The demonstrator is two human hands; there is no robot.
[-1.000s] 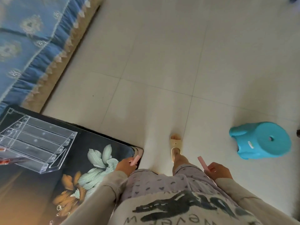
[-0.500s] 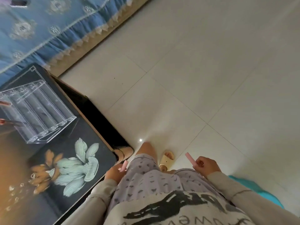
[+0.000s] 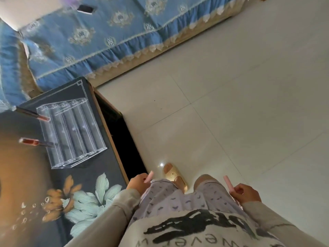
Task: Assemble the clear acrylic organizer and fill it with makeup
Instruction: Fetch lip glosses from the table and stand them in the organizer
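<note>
The clear acrylic organizer [image 3: 71, 132] stands on the dark flower-printed table [image 3: 53, 193] at the left, its stepped rows bare. Two lip gloss tubes lie beside it on its left: one dark-capped tube [image 3: 33, 114] near its far end, one reddish tube [image 3: 35, 142] lower down. My left hand [image 3: 138, 182] is closed on a pink makeup stick [image 3: 149, 176] at the table's near corner. My right hand [image 3: 246, 192] grips a second pink stick [image 3: 228, 183] over my right leg. Both hands are well short of the organizer.
A blue-covered sofa [image 3: 106, 38] with a fringed hem runs along the back, a dark phone [image 3: 85, 9] lying on it. Pale floor tiles [image 3: 231, 104] fill the right. My slippered foot [image 3: 173, 173] stands beside the table's edge.
The view has swung left, bringing the sofa and organizer further into the picture; the blue stool has left it. Both hands keep their pink sticks in about the same pose.
</note>
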